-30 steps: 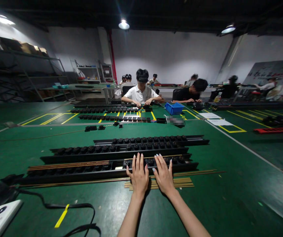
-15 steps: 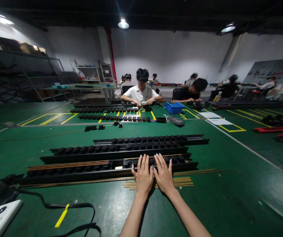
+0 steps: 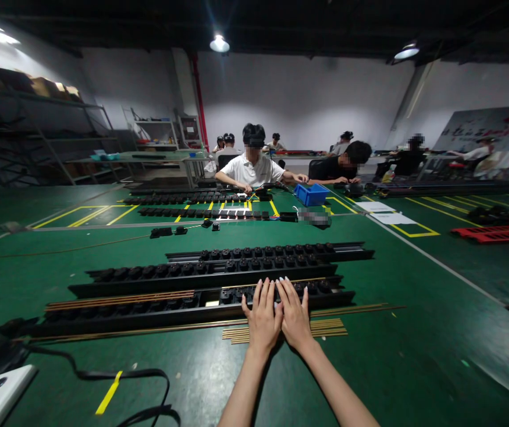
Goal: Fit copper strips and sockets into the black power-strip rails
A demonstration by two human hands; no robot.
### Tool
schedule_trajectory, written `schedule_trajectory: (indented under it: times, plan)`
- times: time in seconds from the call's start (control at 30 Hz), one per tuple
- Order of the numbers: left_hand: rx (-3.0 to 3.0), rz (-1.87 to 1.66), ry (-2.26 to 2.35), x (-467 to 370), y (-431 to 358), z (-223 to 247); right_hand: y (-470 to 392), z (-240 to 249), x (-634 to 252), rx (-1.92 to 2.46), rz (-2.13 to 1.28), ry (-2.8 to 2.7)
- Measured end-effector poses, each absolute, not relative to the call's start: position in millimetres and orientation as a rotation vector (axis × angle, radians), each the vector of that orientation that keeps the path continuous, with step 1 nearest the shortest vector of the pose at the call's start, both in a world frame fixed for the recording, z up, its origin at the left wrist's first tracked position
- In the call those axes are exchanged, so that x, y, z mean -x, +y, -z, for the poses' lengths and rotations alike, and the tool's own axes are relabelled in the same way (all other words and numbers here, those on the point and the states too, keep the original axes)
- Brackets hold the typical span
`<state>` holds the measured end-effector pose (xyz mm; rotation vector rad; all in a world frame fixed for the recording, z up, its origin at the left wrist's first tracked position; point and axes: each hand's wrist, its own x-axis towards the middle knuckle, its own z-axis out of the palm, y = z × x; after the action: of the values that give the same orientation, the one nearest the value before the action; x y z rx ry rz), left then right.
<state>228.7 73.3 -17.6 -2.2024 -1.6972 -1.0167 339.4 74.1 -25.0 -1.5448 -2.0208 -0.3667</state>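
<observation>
The fingers of the left hand (image 3: 262, 320) lie long and lightly parted, the little finger set off to the side; those of the right hand (image 3: 296, 317) are loosely spread too. Neither hand pinches anything. Their fingertips rest over the row of black parts in the nearest black rail (image 3: 169, 316), which stretches across the green table (image 3: 405, 367) in front of the person.

Compared with a second ago, the left hand sits further right — the gap between the hands is gone, and they meet at the thumbs. The right hand has hardly shifted. Across the table, a co-worker in a white shirt (image 3: 254, 171) now has one arm stretched out toward a blue bin (image 3: 311, 196) (both hands were at the wiring earlier).

Both forearms come up from the lower edge and converge, palms down, wrists low above the short brass rods (image 3: 330, 328) on the tabletop. Copper-coloured rods (image 3: 121, 300) lie along the rail's left part; two more black rails, the middle one (image 3: 201, 280) and the far one (image 3: 352, 255), lie beyond.
</observation>
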Motion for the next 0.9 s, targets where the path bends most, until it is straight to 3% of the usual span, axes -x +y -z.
schedule_trajectory:
  times: [0.9]
  plan:
    - [2.203, 1.028, -1.747, -230.3, 72.6, 15.8, 72.5, 20.6, -358.0, 1.714, 0.499, -1.831]
